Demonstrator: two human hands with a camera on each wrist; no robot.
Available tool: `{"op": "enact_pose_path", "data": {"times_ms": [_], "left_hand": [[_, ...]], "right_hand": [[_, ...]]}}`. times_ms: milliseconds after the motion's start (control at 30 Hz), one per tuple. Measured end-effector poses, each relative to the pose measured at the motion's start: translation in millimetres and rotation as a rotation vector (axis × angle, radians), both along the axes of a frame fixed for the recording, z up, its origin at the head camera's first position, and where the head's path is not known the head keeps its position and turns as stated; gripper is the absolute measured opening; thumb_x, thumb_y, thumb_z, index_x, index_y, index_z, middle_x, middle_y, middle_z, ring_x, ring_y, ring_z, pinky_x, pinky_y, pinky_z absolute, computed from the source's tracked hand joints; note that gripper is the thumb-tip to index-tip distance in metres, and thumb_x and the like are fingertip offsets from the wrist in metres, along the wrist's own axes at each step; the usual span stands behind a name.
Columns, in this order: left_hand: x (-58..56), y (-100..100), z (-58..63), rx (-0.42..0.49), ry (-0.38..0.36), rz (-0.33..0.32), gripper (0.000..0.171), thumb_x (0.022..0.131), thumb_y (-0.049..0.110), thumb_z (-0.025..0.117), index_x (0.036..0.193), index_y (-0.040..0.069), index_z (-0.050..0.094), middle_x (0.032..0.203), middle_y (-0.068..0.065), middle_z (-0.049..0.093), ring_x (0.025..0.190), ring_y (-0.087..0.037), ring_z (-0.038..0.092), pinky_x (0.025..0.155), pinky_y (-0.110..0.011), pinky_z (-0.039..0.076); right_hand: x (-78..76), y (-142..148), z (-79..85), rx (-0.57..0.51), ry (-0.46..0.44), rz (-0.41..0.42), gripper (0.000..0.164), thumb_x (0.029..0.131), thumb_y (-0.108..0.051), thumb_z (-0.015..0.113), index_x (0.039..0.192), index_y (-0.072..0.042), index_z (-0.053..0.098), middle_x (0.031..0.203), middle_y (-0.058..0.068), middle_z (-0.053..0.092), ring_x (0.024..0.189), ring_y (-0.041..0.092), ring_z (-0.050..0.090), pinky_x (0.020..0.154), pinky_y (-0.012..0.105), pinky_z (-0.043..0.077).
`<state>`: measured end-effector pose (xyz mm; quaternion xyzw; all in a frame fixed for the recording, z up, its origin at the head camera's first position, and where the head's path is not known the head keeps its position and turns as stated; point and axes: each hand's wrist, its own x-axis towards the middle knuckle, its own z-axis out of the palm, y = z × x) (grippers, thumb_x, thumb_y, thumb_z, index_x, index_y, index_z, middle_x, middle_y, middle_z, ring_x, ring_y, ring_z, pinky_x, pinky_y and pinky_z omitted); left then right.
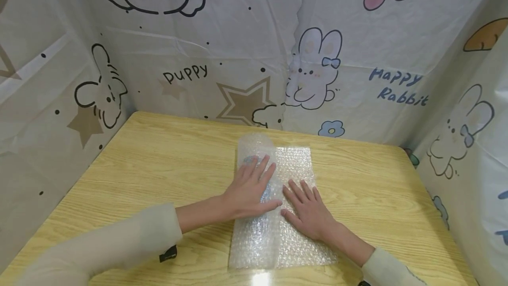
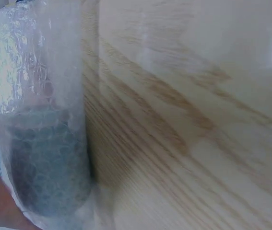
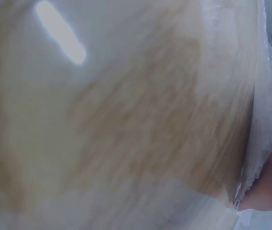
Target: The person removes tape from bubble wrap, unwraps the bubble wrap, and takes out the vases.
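A sheet of clear bubble wrap (image 1: 294, 161) lies on the table, its left part folded over a bluish, rounded object (image 2: 49, 163). Through the wrap this object looks roughly cylindrical, but its kind is blurred by the bubbles. My left hand (image 1: 247, 192) rests on the folded part with its fingers spread, over the covered object. Just to the right, my right hand (image 1: 310, 215) lies flat on the single layer of wrap, fingers extended. Its fingertips are close to the fold's edge.
The wood-grain table (image 1: 170, 158) extends to both sides of the wrap. Behind it hangs a printed curtain (image 1: 238, 34) with cartoon animals, which also encloses the left and right sides. A small black item (image 1: 168, 254) shows below the left sleeve.
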<state>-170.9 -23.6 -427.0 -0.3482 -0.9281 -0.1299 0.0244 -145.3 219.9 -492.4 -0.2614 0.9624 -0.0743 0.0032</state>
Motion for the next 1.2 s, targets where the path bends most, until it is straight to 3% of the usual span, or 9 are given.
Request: {"op": "enact_pose_path", "data": {"times_ms": [167, 467, 833, 1200], "left_hand": [[1.2, 7.8, 1.1, -0.055, -0.043, 0.038, 0.096, 0.093, 0.069, 0.045, 0.16, 0.008, 0.017, 0.165, -0.019, 0.006, 0.148, -0.044, 0.005, 0.114, -0.066, 0.013], [3.7, 8.6, 1.3, -0.085, 0.002, 0.019, 0.087, 0.094, 0.05, 0.059, 0.158, 0.003, 0.024, 0.162, -0.024, 0.015, 0.146, -0.05, 0.01, 0.111, -0.071, 0.015], [0.8, 8.7, -0.8, -0.083, -0.006, 0.022, 0.073, 0.099, 0.037, 0.049, 0.158, 0.002, 0.022, 0.162, -0.023, 0.016, 0.146, -0.048, 0.01, 0.114, -0.068, 0.012], [0.7, 4.1, 1.0, 0.073, -0.087, 0.0, 0.07, 0.098, 0.028, 0.045, 0.158, 0.0, 0.021, 0.162, -0.023, 0.015, 0.147, -0.046, 0.007, 0.115, -0.065, 0.007]], "right_hand": [[0.6, -0.6, -0.2, -0.011, 0.001, 0.002, 0.067, 0.104, -0.054, 0.039, 0.158, -0.014, 0.032, 0.164, 0.012, 0.02, 0.148, 0.043, 0.012, 0.112, 0.07, 0.016], [0.4, -0.7, 0.8, 0.006, 0.0, 0.005, 0.068, 0.104, -0.055, 0.039, 0.158, -0.015, 0.03, 0.164, 0.012, 0.02, 0.148, 0.043, 0.013, 0.113, 0.068, 0.017], [-0.3, 0.2, 1.8, 0.006, -0.011, 0.001, 0.069, 0.104, -0.056, 0.037, 0.159, -0.017, 0.028, 0.164, 0.012, 0.019, 0.148, 0.043, 0.011, 0.112, 0.069, 0.016], [0.0, 0.2, 1.5, -0.008, -0.013, 0.002, 0.068, 0.104, -0.056, 0.038, 0.159, -0.017, 0.028, 0.164, 0.012, 0.019, 0.148, 0.043, 0.011, 0.112, 0.069, 0.016]]}}
